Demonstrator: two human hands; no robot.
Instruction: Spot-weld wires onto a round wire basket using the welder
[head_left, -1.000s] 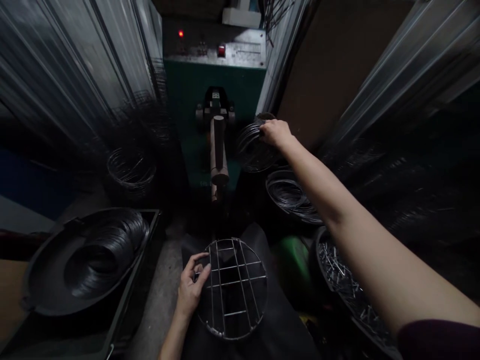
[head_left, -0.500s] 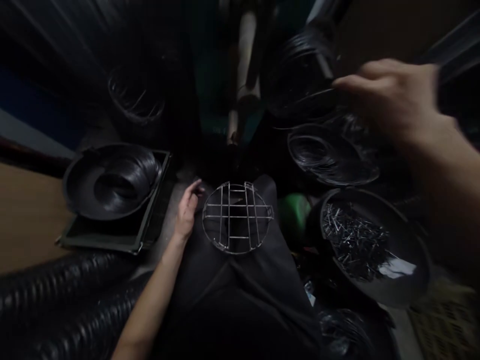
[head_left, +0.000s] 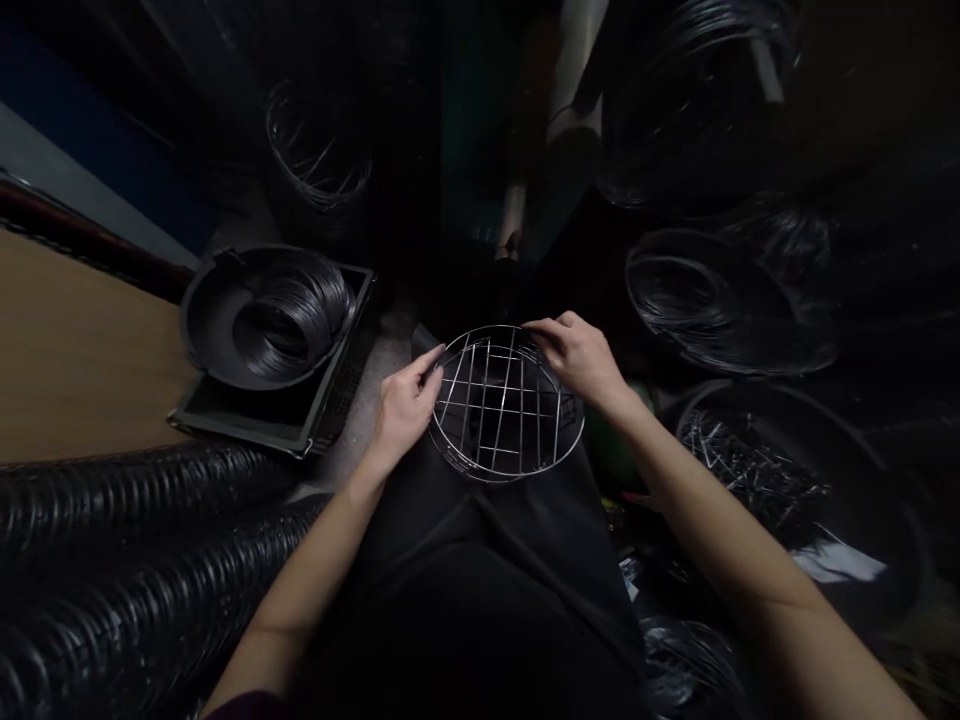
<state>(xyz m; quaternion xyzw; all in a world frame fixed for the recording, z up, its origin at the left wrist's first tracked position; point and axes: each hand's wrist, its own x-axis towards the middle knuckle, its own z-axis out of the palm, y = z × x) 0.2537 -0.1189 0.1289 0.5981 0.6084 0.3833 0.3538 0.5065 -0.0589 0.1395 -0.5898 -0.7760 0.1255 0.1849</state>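
Note:
A round wire grid (head_left: 504, 404) with a ring rim rests on my dark-clothed lap. My left hand (head_left: 403, 408) grips its left rim with thumb and fingers. My right hand (head_left: 583, 357) pinches the rim at the upper right, fingers curled over the wire. It is too dark to tell whether a separate wire ring lies under my right fingers.
A black bowl of wire rings (head_left: 264, 315) sits in a dark crate (head_left: 330, 405) at left. Stacked rings (head_left: 716, 300) and a bowl of short metal rods (head_left: 780, 490) stand at right. Coiled black rings (head_left: 112, 560) lie lower left. The machine arm (head_left: 555, 130) rises ahead.
My right hand has come down from the ring stack by the machine to the grid's upper right rim. My left hand closed on the left rim. The view tilted downward.

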